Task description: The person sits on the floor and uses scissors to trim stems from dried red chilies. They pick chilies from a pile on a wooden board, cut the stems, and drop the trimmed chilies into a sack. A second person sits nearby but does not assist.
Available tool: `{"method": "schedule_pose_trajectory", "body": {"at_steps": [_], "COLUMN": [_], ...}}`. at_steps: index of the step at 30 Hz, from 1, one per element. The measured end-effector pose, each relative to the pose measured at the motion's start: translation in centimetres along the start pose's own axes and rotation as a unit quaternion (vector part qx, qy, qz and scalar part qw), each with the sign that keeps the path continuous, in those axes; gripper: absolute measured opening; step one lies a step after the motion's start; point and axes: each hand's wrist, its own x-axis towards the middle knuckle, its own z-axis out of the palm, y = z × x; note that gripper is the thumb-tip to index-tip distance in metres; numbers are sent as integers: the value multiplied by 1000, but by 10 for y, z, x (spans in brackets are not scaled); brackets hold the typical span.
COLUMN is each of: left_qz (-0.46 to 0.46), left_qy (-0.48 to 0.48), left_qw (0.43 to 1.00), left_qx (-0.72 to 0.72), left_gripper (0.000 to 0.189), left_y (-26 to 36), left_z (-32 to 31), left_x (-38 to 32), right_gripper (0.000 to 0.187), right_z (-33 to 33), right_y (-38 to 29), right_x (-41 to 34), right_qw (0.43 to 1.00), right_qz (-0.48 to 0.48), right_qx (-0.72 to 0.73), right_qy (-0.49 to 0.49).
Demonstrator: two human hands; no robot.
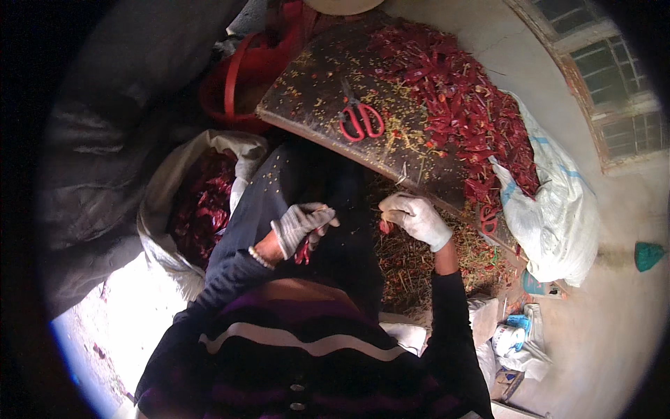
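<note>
My left hand, in a striped knit glove, is closed on dried red chili peppers that hang below its palm over my lap. Off the table's near edge, my right hand in a white glove pinches a small dried red piece, perhaps part of a chili. Red-handled scissors lie on the dark table among scattered yellow seeds. A heap of dried red chilies covers the table's far right side. At the table's lower right, a second pair of red handles shows beside the heap.
An open woven sack of dried chilies stands left of my legs, with a red basket beyond it. A white woven sack leans at the table's right end. Stems and scraps cover the ground below the table.
</note>
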Motion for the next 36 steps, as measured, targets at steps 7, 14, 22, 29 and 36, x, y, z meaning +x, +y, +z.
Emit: {"method": "schedule_pose_trajectory", "body": {"at_steps": [7, 14, 22, 29, 36], "left_qz": [2, -1, -37, -27, -48], "left_qy": [31, 92, 108, 123, 131], "left_qw": [999, 995, 990, 988, 987], "left_qx": [-28, -36, -83, -88, -74], "left_gripper": [26, 25, 22, 22, 20], "left_y": [-17, -12, -12, -15, -16], "left_z": [-6, -11, -16, -18, -20], "left_x": [-1, -9, -9, -14, -13], "right_gripper": [24, 32, 44, 45, 28], "right_z": [-118, -145, -128, -139, -151], "right_y": [88, 146, 145, 133, 117], "right_x": [48, 104, 148, 137, 130], "right_qw": [912, 815, 827, 802, 850], "right_qz": [130, 123, 130, 174, 107], "right_qx": [-313, -529, -511, -558, -407], "right_qy": [231, 200, 196, 126, 318]}}
